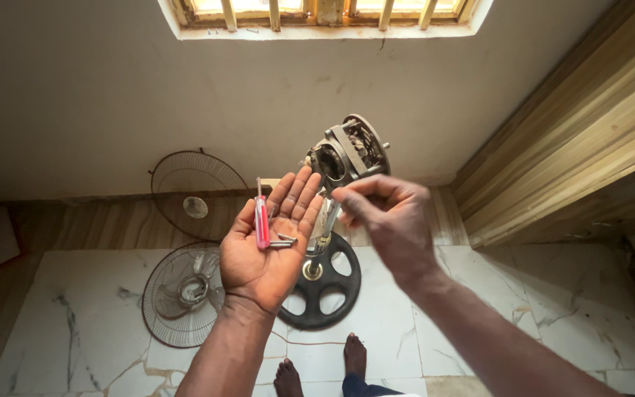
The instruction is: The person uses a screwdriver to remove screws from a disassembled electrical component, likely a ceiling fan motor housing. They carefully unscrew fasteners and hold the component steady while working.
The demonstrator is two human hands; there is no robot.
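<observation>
So the left hand point(266, 246) is lying flat and palm up, cradling a red screwdriver point(262, 220) whose long axis is running along the fingers, plus 2 or so small metal screws point(284, 241) sitting loose on the palm just beside it. The right hand point(391, 220) is hovering right next to that, fingertips pinching together, can't tell on what. The bare fan motor point(350, 153) is standing just beyond both hands on its round black base point(323, 283), closer to the right one.

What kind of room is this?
Probably a room in a home: marble-look floor tiles, a barred window, and a taken-apart fan's grilles and motor on its stand.
</observation>
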